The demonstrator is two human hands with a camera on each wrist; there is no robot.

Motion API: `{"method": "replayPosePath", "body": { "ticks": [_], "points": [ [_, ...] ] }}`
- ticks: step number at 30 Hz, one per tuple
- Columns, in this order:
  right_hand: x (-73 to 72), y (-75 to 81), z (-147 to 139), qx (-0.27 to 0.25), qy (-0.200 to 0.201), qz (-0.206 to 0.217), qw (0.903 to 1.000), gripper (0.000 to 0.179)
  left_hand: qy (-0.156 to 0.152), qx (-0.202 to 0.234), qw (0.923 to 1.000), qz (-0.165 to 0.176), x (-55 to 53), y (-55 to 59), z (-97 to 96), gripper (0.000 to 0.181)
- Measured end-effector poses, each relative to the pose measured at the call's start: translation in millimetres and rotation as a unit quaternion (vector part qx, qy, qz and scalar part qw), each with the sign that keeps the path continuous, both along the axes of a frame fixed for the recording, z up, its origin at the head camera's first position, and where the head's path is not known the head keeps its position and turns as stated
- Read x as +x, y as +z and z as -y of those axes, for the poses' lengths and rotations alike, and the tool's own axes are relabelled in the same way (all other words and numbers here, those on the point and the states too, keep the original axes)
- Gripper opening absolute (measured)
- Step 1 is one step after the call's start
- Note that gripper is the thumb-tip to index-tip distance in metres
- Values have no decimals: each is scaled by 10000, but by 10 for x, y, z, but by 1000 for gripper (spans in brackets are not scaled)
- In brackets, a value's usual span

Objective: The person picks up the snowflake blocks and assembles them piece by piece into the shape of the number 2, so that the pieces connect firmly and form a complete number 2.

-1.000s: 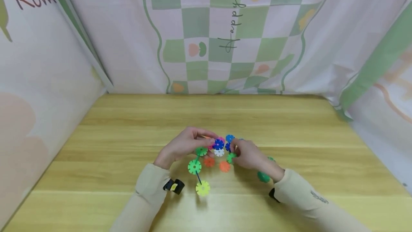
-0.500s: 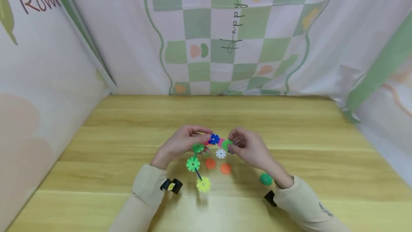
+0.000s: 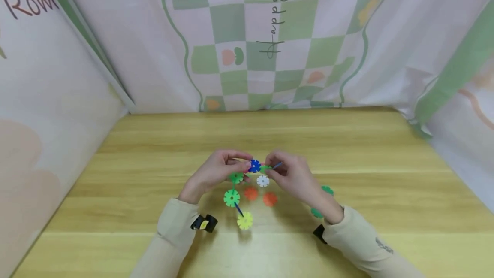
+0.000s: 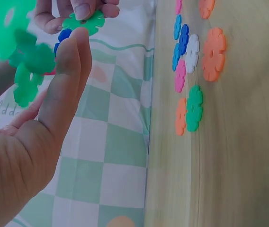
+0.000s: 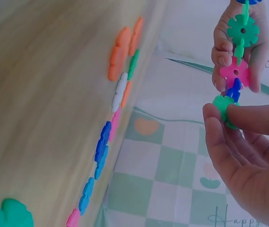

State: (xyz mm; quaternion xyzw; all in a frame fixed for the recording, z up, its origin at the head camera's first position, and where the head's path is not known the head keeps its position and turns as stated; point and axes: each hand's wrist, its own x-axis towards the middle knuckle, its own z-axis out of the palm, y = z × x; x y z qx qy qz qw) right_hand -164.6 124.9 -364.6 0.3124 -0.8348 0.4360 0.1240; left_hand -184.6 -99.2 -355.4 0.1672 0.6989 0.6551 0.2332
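My left hand (image 3: 220, 173) holds a chain of slotted plastic snowflake discs near its far end, pinching around a pink disc (image 5: 235, 72) and a blue disc (image 3: 254, 166). From there the chain runs down through green discs (image 3: 232, 198) to a yellow disc (image 3: 245, 221), hanging above the table. Between thumb and fingers, my right hand (image 3: 295, 177) pinches a loose-edged green disc (image 5: 223, 106). That disc meets the blue one edge to edge in the right wrist view; whether their slots interlock I cannot tell.
Loose discs lie on the wooden table (image 3: 154, 153) beneath the hands: a white one (image 3: 263, 181), orange ones (image 3: 270, 199), and blue (image 5: 103, 142) and pink ones. Green discs (image 3: 327, 190) lie by the right forearm. A checked curtain (image 3: 262, 55) stands behind the table.
My right hand has picked a green disc up from among the loose ones and carried it left to the blue disc. The left hand has stayed nearly in place with the chain.
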Motion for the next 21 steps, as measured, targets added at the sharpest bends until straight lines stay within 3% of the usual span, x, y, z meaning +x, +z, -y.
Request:
{"method": "replayPosePath", "body": {
  "ticks": [6,16,21],
  "points": [
    [-12,-19,12,42,-123,-341,9993,17,-74,-136,9998,-95,4,-17,14,34],
    [41,-5,34,-21,-496,-335,9982,16,-189,-37,9990,-398,23,-30,-24,34],
    [52,-37,63,13,-605,-606,9963,17,-248,-129,9972,-688,38,-21,-57,33]
  ]
}}
